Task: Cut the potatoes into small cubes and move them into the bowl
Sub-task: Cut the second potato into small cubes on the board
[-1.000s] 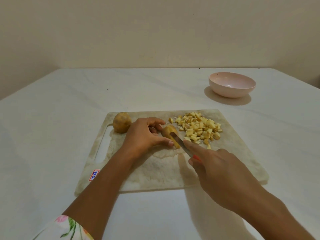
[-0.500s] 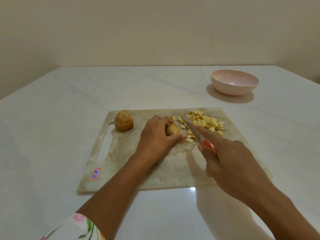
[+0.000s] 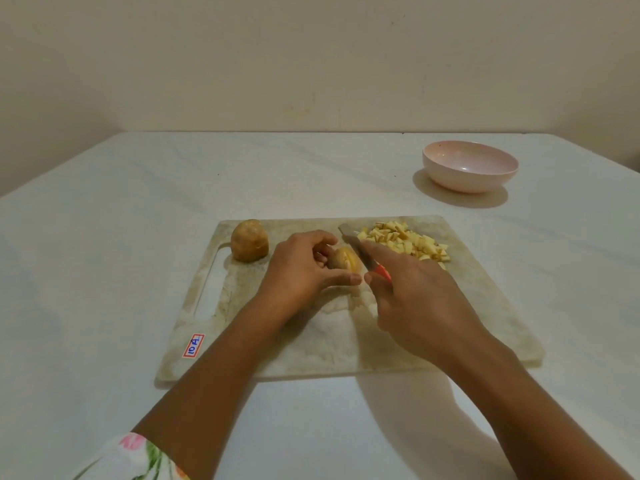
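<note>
potato (image 3: 343,259) in left hand (image 3: 298,271), knife (image 3: 349,237) in right hand (image 3: 422,306), board (image 3: 485,306) sticker (image 3: 193,345) reads "10a".

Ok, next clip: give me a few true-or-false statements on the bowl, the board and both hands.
1. The round pink bowl holds potato cubes. False: it is empty; the yellow cubes lie piled on the marbled cutting board.
2. The left hand holds a small brown potato piece on the board. True.
3. The right hand grips a red-handled knife. True.
4. The other, larger brown potato stands beside the cubes. False: it stands at the board's left end, by the handle slot.
</note>
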